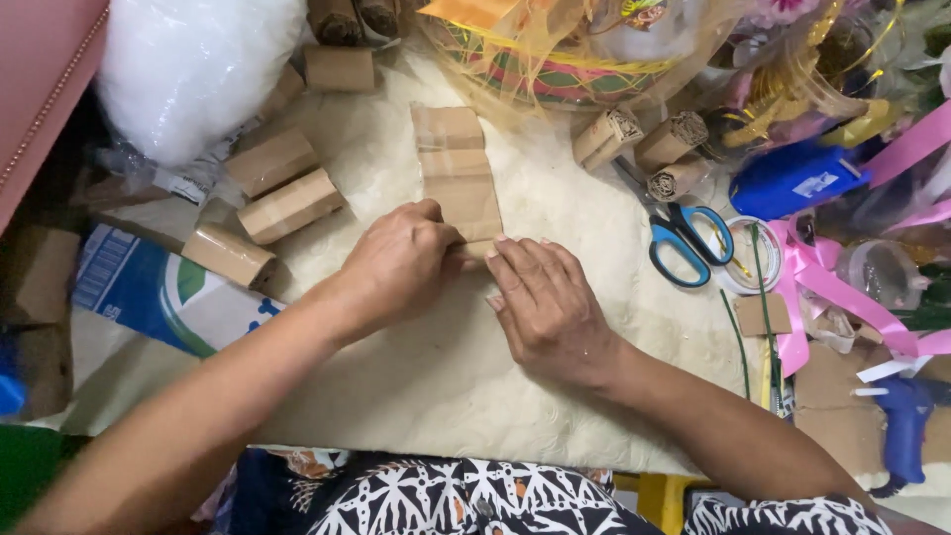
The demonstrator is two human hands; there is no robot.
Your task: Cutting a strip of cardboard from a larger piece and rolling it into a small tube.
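Observation:
A long strip of brown corrugated cardboard (pixel 457 170) lies flat on the cream textured mat (pixel 426 376), running away from me. My left hand (pixel 396 263) pinches and rolls its near end, thumb and fingers curled over the edge. My right hand (pixel 545 302) lies flat beside it, fingertips pressing on the same near end. Both hands touch the strip's lower edge.
Several rolled cardboard tubes lie at the left (pixel 287 203) and upper right (pixel 669 139). Blue-handled scissors (pixel 684 238), a tape roll (pixel 758 258), pink ribbon (pixel 812 277) and a blue glue gun (pixel 906 426) sit at the right. A white plastic bag (pixel 188 69) is upper left.

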